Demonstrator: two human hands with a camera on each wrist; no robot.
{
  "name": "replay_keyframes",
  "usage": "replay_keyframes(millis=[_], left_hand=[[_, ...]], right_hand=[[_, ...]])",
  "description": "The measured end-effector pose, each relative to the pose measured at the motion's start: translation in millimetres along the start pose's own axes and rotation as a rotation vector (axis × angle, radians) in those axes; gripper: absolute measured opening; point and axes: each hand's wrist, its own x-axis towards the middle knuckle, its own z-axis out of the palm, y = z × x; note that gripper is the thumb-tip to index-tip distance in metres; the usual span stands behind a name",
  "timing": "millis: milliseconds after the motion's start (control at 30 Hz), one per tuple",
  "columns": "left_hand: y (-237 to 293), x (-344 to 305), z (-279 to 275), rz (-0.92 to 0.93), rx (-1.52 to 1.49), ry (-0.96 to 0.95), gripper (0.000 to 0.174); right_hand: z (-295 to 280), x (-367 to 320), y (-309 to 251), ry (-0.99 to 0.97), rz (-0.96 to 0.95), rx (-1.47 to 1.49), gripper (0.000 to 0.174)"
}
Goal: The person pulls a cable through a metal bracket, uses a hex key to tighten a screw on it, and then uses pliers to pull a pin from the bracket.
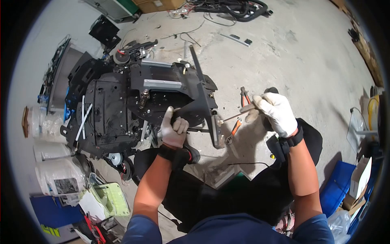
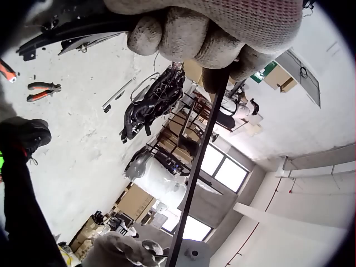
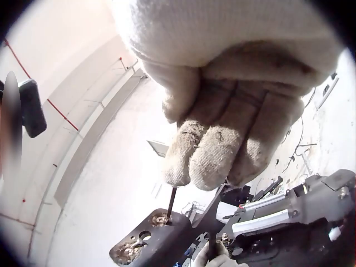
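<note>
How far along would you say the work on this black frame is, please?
Done: two holes beside the screw on the bracket look empty, and pliers lie on the floor. In hand: the left hand grips the frame's bar while the right hand holds a screwdriver tip on that screw. Left: the screw is still seated.

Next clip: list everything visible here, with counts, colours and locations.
black metal assembly: one, black with grey plates, on the concrete floor
end bracket: one, grey, assembly's right end
black bar: one, black, assembly's near side
screwdriver: one, metal shaft, tip at the end bracket
pliers: two, orange-handled, floor beside the bracket
cable bundle: one, black, far floor
white containers: about three, white, left edge
blue crate: one, blue, right edge
left hand: white glove, grips the black bar
right hand: white glove, holds the screwdriver
</note>
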Motion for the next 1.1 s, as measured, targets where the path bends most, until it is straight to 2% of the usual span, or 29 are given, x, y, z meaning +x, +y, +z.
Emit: replay_keyframes(millis=[33, 100, 133, 167, 233, 333, 367, 400, 433, 467, 600, 633, 667, 767, 800, 1033, 1100], left_hand=[[-0.5, 2.0, -3.9, 0.016, -0.01, 0.005, 0.043], [-2.7, 7.3, -11.6, -0.016, -0.074, -0.16, 0.035], [-2.2, 7.8, -11.8, -0.018, -0.085, -0.167, 0.034], [-2.6, 7.9, -11.6, 0.002, -0.1, -0.162, 0.034], [-1.9, 6.1, -5.9, 0.007, -0.054, -0.007, 0.032], [-0.6, 7.5, -10.3, -0.015, -0.092, -0.048, 0.034], [-2.3, 7.3, -9.1, -0.01, -0.085, -0.071, 0.034], [-0.8, 5.5, -6.6, -0.038, -0.105, -0.023, 0.036], [-2.1, 6.8, -9.9, -0.003, -0.097, -0.071, 0.036], [-3.2, 7.5, -12.1, 0.003, -0.09, -0.076, 0.036], [-1.2, 6.3, -10.6, 0.024, -0.072, -0.055, 0.036], [-2.3, 7.3, -10.9, 0.017, -0.087, -0.062, 0.036], [-4.6, 9.7, -15.0, 0.04, -0.1, -0.18, 0.035], [-7.3, 9.4, -7.0, 0.044, -0.069, -0.13, 0.034], [-8.7, 9.5, -6.6, 0.078, -0.041, -0.213, 0.032], [-10.7, 4.4, 9.4, 0.09, 0.049, -0.138, 0.027], [-12.5, 5.0, 5.7, 0.089, 0.01, -0.181, 0.025]], right_hand=[[0.1, 5.9, 9.7, -0.011, -0.052, 0.094, 0.021], [-2.6, 1.9, 0.7, 0.064, -0.14, 0.305, 0.024], [-12.5, 6.9, 2.8, 0.092, -0.09, 0.214, 0.027], [-16.1, 10.2, 5.7, 0.08, -0.144, 0.291, 0.029], [-15.8, 12.5, 6.8, 0.089, -0.125, 0.338, 0.029], [-11.2, 17.0, 17.1, 0.092, -0.087, 0.283, 0.025], [-4.2, 17.2, 17.6, 0.111, -0.077, 0.397, 0.024], [-10.4, 22.4, 28.0, 0.111, -0.073, 0.311, 0.026], [-14.7, 27.4, 36.1, 0.106, -0.067, 0.226, 0.028], [-15.5, 29.2, 41.2, 0.07, -0.067, 0.357, 0.03], [-7.1, 26.8, 28.1, 0.069, -0.018, 0.451, 0.029], [-8.4, 28.1, 29.4, 0.062, -0.013, 0.441, 0.029], [-11.0, 30.3, 32.2, 0.108, 0.006, 0.413, 0.029], [-13.9, 31.0, 31.5, 0.145, 0.027, 0.381, 0.03], [-14.6, 30.8, 30.6, 0.145, 0.018, 0.396, 0.03], [-13.5, 34.7, 37.5, 0.162, 0.001, 0.349, 0.032], [-11.6, 36.2, 39.0, 0.156, 0.012, 0.357, 0.033]])
